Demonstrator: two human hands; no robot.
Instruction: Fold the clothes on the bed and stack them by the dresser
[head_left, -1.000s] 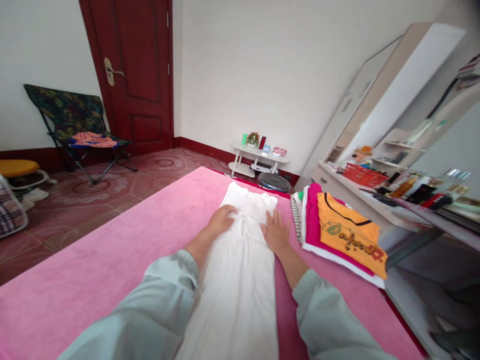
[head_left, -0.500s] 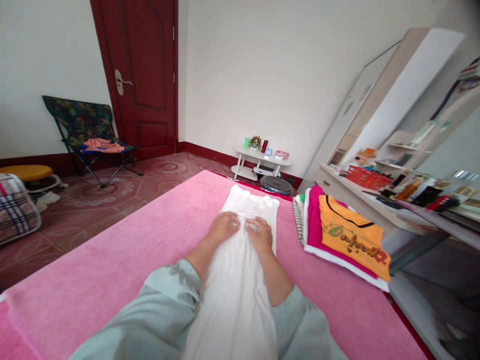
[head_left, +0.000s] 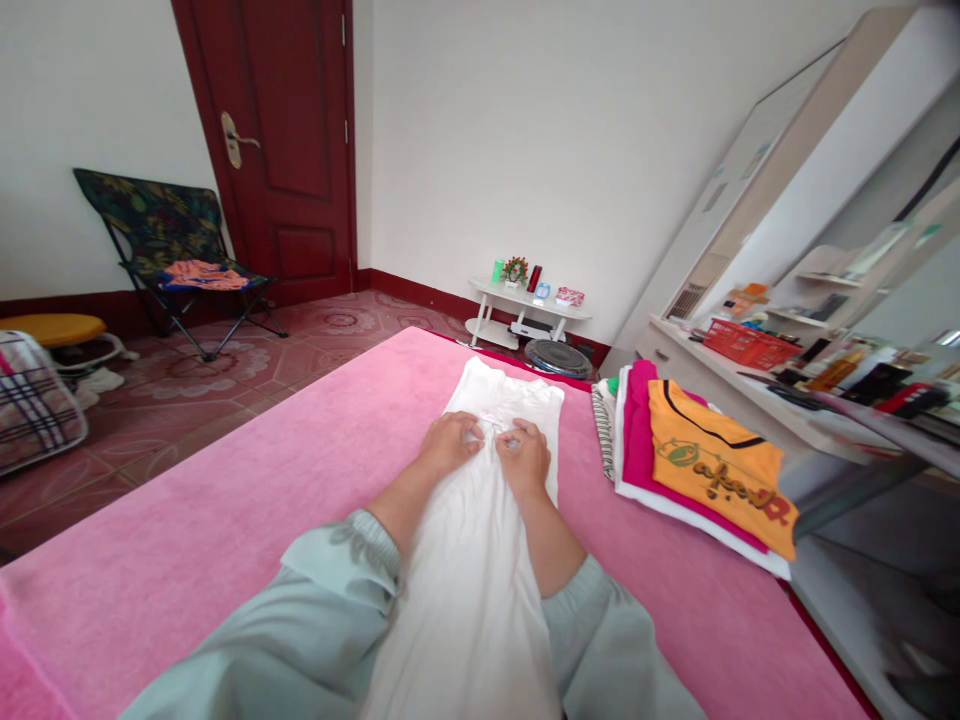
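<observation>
A long white garment [head_left: 469, 580], perhaps a shirt, lies lengthwise on the pink bed cover [head_left: 300, 450], its far end flat and its near part gathered in wrinkles. My left hand [head_left: 452, 443] pinches the cloth at the left of its middle, thumb and fingers together. Opposite it, my right hand [head_left: 525, 458] pinches the same cloth, with a small gap between the hands. Folds bunch up between them. To the right sits a stack of folded clothes, topped by an orange shirt [head_left: 720, 465] above a magenta garment [head_left: 639, 430].
A dresser with a red basket [head_left: 750, 345] and several bottles stands at the right. Beyond the bed is a low white table [head_left: 525, 295] with a potted plant [head_left: 515, 270]. At the left are a folding chair [head_left: 150, 220] and a dark red door [head_left: 289, 120].
The view has shifted slightly. Both hands stay on the white garment, and the right fingertips and thumb have curled closer together.
</observation>
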